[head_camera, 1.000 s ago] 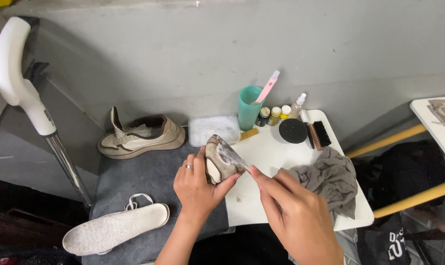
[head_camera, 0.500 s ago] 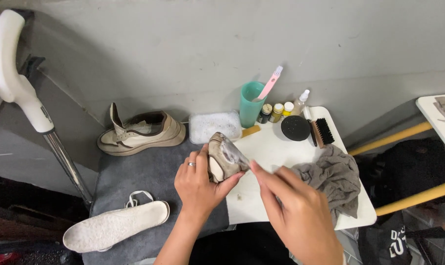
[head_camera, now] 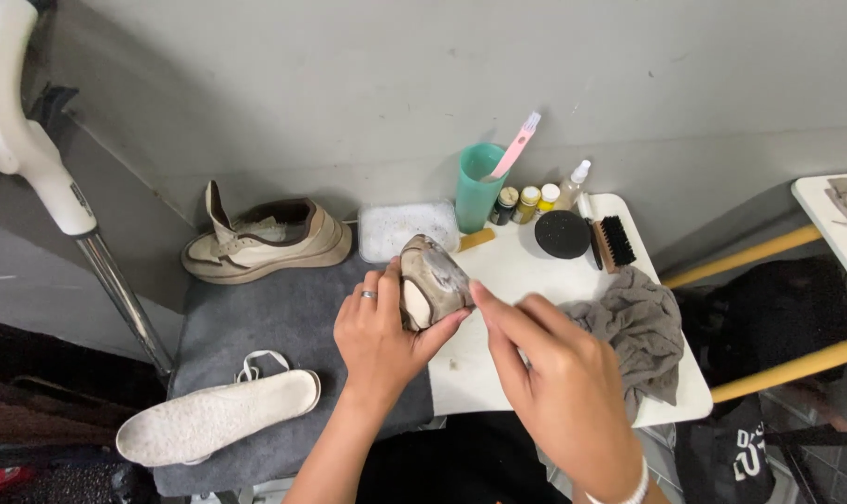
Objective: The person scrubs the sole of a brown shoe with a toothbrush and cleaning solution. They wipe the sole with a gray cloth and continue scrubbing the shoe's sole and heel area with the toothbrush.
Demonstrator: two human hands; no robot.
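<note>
Beige shoe clamped in left hand above white worktop; right hand fingers together, fingertip touching shoe; grey cloth right.

Bare white table lies open ahead; cup, bottles, brush crowd its far edge.

Right hand closer against shoe

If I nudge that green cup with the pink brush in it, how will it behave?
The green cup is tall and narrow, so it probably tips easily. The pink brush leans out over its rim, likely pulling it that way. It looks like light plastic, so it may slide.
</note>
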